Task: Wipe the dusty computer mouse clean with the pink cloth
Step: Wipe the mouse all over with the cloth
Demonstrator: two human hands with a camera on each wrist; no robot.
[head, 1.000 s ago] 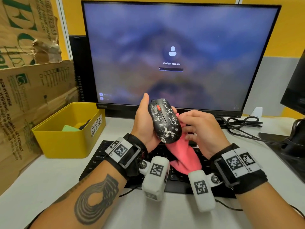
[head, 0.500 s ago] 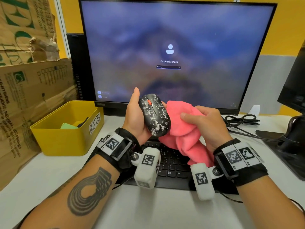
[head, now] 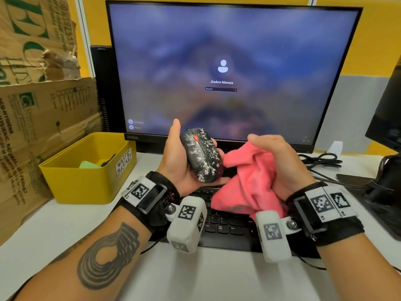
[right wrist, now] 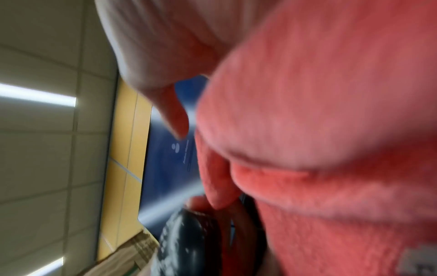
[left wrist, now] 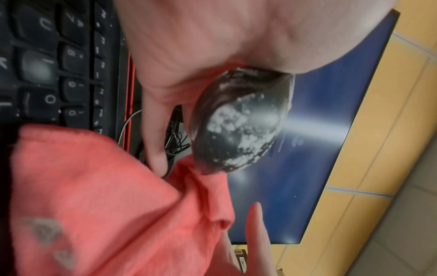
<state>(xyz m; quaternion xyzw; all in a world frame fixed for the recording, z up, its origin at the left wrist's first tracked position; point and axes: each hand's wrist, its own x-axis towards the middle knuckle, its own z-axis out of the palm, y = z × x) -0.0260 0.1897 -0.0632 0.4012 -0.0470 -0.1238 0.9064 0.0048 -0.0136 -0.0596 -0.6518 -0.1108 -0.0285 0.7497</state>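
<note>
A black computer mouse (head: pixel 202 156) speckled with white dust lies in my left hand (head: pixel 184 157), thumb on its left side and fingers curled under its right side, held up above the keyboard. The left wrist view shows the dusty mouse (left wrist: pixel 238 127) in the palm. My right hand (head: pixel 273 161) grips a bunched pink cloth (head: pixel 249 183) just to the right of the mouse; the cloth's edge touches the mouse's right side. In the right wrist view the pink cloth (right wrist: pixel 319 130) fills most of the picture, with the mouse (right wrist: pixel 189 242) below it.
A black keyboard (head: pixel 223 224) lies under both hands in front of a large monitor (head: pixel 227 72). A yellow waste basket (head: pixel 86 170) stands at the left beside cardboard boxes (head: pixel 39 105). Black cables (head: pixel 321 161) and another monitor stand (head: pixel 379 192) are at the right.
My right hand brought the pink cloth up from under the mouse and bunched it at the mouse's right side. The left hand kept holding the mouse, raising it slightly.
</note>
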